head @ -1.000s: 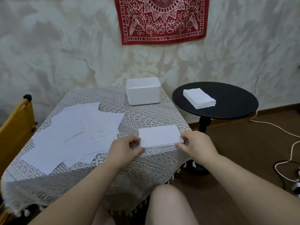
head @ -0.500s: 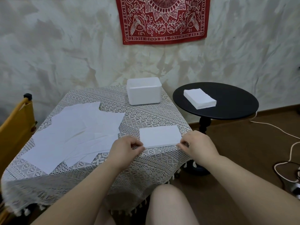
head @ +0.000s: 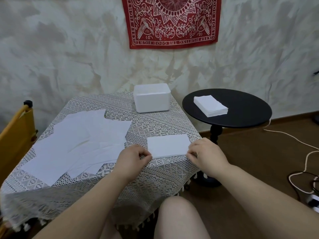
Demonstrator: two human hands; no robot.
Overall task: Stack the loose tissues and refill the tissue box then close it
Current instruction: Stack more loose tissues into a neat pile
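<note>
Small flat stack of folded white tissues (head: 167,145) lies near the front right corner of the square table w/ cream lace cloth (head: 162,171). Left hand (head: 132,156) pinches the stack's front left corner, fingers curled, thumb & fingertips closed on the edge. Right hand (head: 206,155) pinches the front right corner the same way, fingers curled under. Both forearms reach in from the front edge; a bare knee (head: 179,216) shows below, between them.

White rectangular tissue box w/ rounded corners (head: 151,98) stands at the back edge of the cloth, toward the right corner, top open, no lid seen on it; well apart from the held stack, bare lace between, nothing in the way.

Spread of loose white tissue sheets (head: 76,144) overlaps across the left half of the cloth, reaching from near the back to the front left; its right edge is just beside the left hand.

Round black side table on a turned pedestal (head: 241,116) stands right of the lace one, a thicker squared stack of white tissues (head: 210,106) on its left part.

Yellow chair frame (head: 13,135) at the left edge. Red patterned bandana (head: 170,21) hangs on the mottled wall. White cable (head: 303,152) trails on the brown floor at right
</note>
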